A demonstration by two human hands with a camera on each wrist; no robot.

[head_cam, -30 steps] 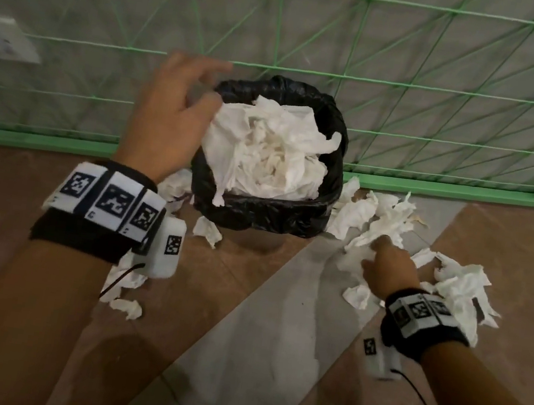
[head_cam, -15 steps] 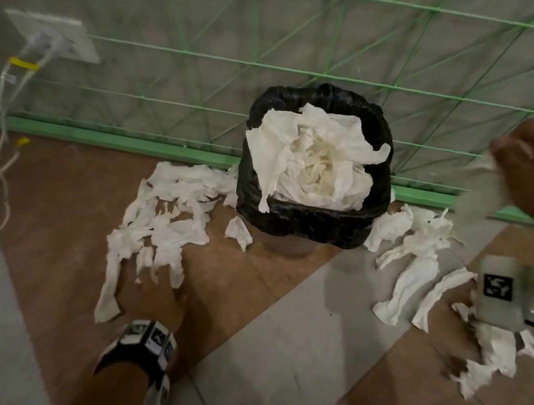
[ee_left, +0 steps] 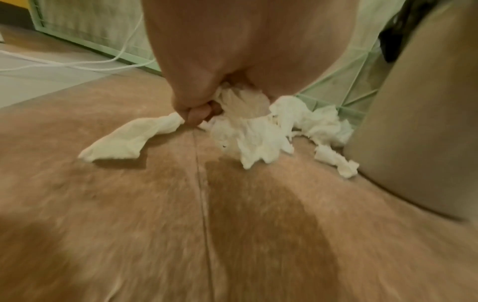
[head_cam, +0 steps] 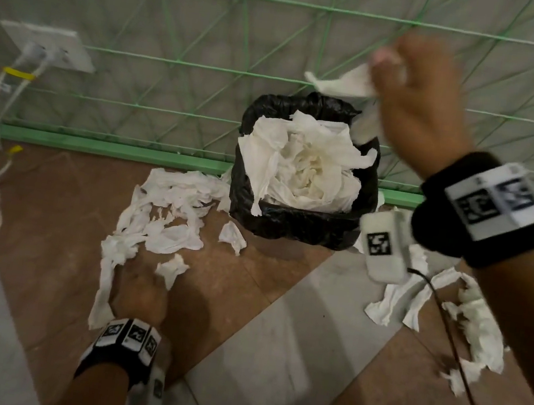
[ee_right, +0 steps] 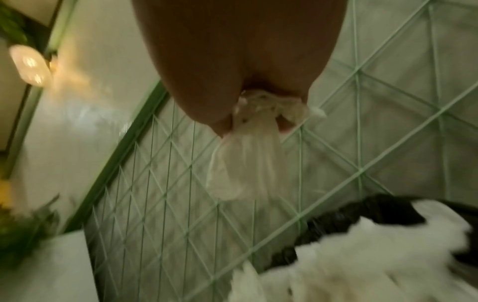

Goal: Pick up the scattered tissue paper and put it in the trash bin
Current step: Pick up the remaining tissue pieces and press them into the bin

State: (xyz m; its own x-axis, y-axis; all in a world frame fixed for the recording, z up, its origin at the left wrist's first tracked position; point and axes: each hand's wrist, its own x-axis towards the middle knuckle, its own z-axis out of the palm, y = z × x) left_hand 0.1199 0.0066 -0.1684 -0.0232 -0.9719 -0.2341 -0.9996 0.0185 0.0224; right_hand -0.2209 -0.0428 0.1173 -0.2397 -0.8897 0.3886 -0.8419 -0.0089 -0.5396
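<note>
Upper right of the head view: right hand [head_cam: 418,107] raised beside the black-lined, nearly full trash bin [head_cam: 294,220], fingers clutching crumpled white tissue paper [head_cam: 342,83], seemingly for dropping. Lower left: left hand [head_cam: 141,291] bunching floor tissue scraps [ee_left: 248,130].

head looks down, wrists close, sharing bin [head_cam: 294,220]

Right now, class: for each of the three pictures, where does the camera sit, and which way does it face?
Head: worn high, facing down at the black-lined trash bin; both hands show.
Left wrist: low, facing along the left hand gripping white floor tissue.
Right wrist: raised, facing along the right hand holding a white tissue strip.
Shared: all show the bin.
</note>
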